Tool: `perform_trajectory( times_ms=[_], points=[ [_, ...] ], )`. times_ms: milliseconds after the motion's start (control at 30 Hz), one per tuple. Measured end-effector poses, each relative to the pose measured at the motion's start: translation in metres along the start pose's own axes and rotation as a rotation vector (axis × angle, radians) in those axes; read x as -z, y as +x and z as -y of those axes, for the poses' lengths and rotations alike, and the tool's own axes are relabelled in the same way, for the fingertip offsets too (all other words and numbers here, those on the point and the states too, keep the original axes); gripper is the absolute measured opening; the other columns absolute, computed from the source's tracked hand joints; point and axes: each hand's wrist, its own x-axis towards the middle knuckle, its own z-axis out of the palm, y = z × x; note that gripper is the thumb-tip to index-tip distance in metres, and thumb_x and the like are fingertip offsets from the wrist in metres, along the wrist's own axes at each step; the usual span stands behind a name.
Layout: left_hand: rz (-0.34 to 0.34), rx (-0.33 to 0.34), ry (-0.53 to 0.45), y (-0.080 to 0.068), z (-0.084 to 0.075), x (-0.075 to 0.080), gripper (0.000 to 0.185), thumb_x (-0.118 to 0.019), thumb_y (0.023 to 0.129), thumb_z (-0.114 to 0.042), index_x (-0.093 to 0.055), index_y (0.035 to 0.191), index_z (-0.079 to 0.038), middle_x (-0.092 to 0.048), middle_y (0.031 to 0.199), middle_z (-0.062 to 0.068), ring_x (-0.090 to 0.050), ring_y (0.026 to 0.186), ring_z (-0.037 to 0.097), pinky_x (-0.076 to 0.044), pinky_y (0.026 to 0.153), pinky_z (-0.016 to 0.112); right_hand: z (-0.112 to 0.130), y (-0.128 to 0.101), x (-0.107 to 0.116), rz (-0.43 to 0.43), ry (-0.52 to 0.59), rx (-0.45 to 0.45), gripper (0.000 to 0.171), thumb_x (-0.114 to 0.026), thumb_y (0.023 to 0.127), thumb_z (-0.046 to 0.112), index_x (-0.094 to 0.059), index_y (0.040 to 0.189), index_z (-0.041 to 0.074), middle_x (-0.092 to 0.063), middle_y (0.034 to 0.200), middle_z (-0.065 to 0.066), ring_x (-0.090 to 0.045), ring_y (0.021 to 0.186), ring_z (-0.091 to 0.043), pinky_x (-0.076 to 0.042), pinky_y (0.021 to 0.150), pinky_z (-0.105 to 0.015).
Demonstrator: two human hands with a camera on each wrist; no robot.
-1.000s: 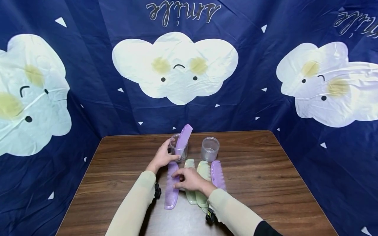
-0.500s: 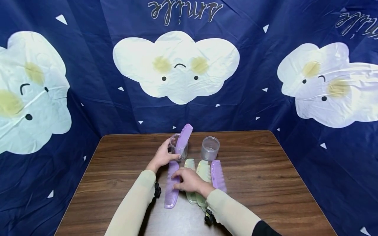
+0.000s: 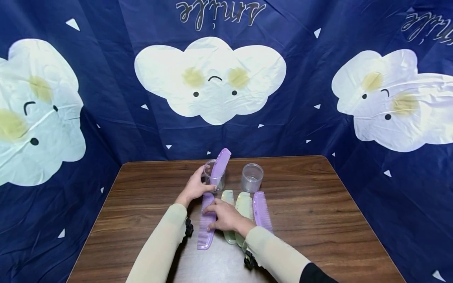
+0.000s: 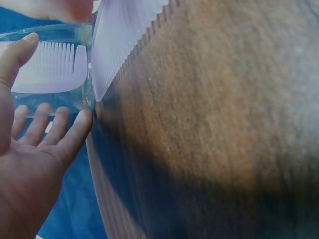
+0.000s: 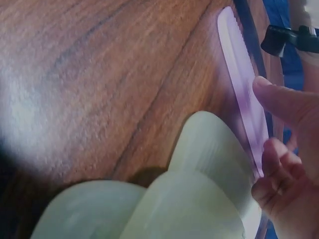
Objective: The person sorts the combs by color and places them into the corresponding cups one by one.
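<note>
My left hand [image 3: 195,188] holds a clear plastic cup [image 3: 223,184], thumb on one side and fingers on the other in the left wrist view. Inside the cup leans a purple comb [image 3: 221,162], its upper end sticking out above the rim. Just in front, another purple comb [image 3: 204,239] lies flat on the table. My right hand [image 3: 227,216] is over that comb, thumb and fingers spread at its edges; whether they touch it I cannot tell. Green combs [image 5: 207,149] lie under the right hand and wrist, overlapping in the right wrist view.
A second clear cup [image 3: 252,179] stands at the back, right of the held one. Another purple comb [image 3: 261,212] lies right of the green combs. The wooden table [image 3: 318,220] ends at a dark blue cloth [image 3: 301,129] with white clouds.
My right hand has shifted slightly left over the flat purple comb, and its fingers have spread wider. The left hand keeps holding the cup in the same place.
</note>
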Motion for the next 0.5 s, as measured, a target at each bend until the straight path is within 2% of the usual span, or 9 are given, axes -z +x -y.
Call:
perform_trajectory(
  times_ms=[200, 500],
  points=[
    [-0.005, -0.001, -0.005, -0.0005, -0.0005, -0.0005, 0.093, -0.089, 0.076, -0.004, -0.039, 0.154, -0.004, -0.048, 0.15, 0.022, -0.051, 0.137, 0.042, -0.052, 0.106, 0.052, -0.0008, -0.0014, 0.0033, 0.07, 0.035, 0.126, 0.057, -0.094, 0.072, 0.034, -0.073, 0.125, 0.03, -0.064, 0.124, 0.009, -0.055, 0.116, -0.008, -0.044, 0.104, -0.021],
    [-0.005, 0.003, 0.008, -0.0002, -0.0018, -0.0011, 0.094, -0.09, 0.076, -0.005, -0.038, 0.155, -0.003, -0.048, 0.151, 0.023, -0.051, 0.137, 0.043, -0.053, 0.105, 0.052, -0.0016, -0.0039, 0.0009, 0.134, -0.012, 0.251, 0.063, -0.094, 0.069, 0.035, -0.072, 0.128, 0.032, -0.056, 0.146, 0.0, -0.045, 0.137, -0.019, -0.036, 0.117, -0.032]
  ],
)
